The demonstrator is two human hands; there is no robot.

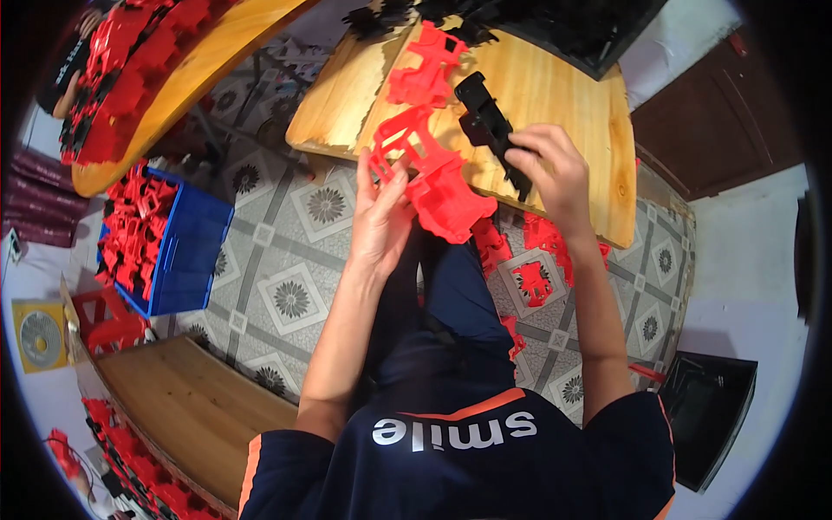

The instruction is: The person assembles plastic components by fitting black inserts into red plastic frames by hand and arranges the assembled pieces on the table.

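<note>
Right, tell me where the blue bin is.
In the head view, the blue bin, heaped with red parts, stands on the tiled floor, left of the left hand.

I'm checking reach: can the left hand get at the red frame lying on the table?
Probably not now: the left hand holds another frame, which sits between it and the red frame on the table.

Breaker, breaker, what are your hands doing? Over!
Left hand gripping red openwork plastic frame. Right hand holding long black plastic piece. Another red plastic frame just beyond, on pale wooden table.
</note>
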